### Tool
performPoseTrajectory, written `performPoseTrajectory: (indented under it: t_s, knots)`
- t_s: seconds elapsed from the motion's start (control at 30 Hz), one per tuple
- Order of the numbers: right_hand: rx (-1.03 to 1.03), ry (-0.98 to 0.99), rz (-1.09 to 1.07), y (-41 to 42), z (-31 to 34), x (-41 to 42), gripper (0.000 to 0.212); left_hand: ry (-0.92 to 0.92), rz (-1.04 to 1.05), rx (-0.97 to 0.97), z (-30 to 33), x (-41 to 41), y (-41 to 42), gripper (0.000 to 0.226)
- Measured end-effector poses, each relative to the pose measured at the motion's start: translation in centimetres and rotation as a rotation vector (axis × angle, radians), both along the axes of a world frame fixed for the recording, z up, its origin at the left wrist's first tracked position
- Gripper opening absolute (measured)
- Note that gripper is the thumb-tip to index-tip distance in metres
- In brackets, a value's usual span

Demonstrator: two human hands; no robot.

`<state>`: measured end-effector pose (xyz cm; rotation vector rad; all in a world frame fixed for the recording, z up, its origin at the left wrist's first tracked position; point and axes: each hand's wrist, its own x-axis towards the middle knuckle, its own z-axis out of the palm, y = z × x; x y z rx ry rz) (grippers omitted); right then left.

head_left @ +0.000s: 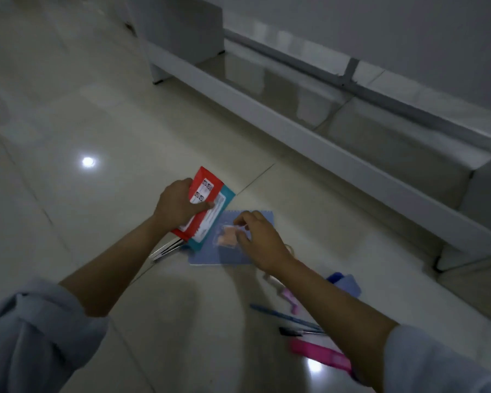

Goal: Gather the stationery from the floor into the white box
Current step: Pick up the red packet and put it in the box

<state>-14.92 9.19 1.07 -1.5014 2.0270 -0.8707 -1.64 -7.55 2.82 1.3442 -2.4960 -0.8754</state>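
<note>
Red packet point(201, 207), teal packet point(210, 222), two pens point(284, 316)

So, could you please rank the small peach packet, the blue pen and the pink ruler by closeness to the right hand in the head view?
1. Small peach packet: at the right hand's fingertips, on the blue sheet.
2. Blue pen: on the floor, below the forearm.
3. Pink ruler: lowest in frame, near the right sleeve.

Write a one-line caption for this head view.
Left hand grips red and teal packets while right hand picks at a small clear packet on a blue notebook.
</note>
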Motion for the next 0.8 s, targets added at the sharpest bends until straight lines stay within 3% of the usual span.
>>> performPoseTrajectory:
  t_s: [0.33, 0.57, 0.8]
  knots:
    - [0.187, 0.361, -0.033, 19.9, 8.9, -17.2, 0.025, -0.012, -0.53, -0.052, 7.2, -16.3, 16.6, 0.044]
    - [0.252, 0.401, -0.248, 31.8, 11.3, -23.7, 0.025, 0.01, -0.771, -0.115, 9.8, -25.6, 27.2, 0.047]
    - [0.22, 0.378, -0.509, 39.8, 8.5, -29.0, 0.022, -0.003, -0.922, -0.106, 10.1, -32.8, 35.7, 0.045]
